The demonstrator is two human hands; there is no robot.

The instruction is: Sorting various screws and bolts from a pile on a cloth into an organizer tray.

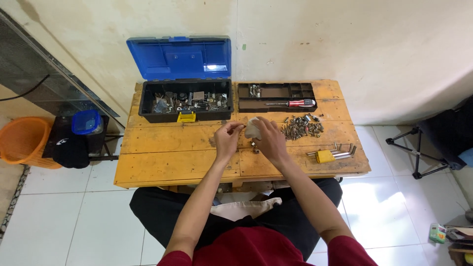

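Blue-lidded black toolbox [185, 93] w/ yellow latch, red-handled screwdriver [294, 103], white cloth [252, 129], orange basket [22, 140].

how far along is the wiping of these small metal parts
Done: can't tell; no wiped parts stand apart. In hand: right hand holds a white cloth, left hand pinches a small part at it. Left: the screw pile, two bits below the hands.

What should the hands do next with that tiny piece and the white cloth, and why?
Probably rub the small metal piece, pinched in the left hand, with the white cloth the right hand holds against it. The two hands meet over the yellow wooden table, and a heap of small screws and bits lies beside them. The piece is too small to identify.
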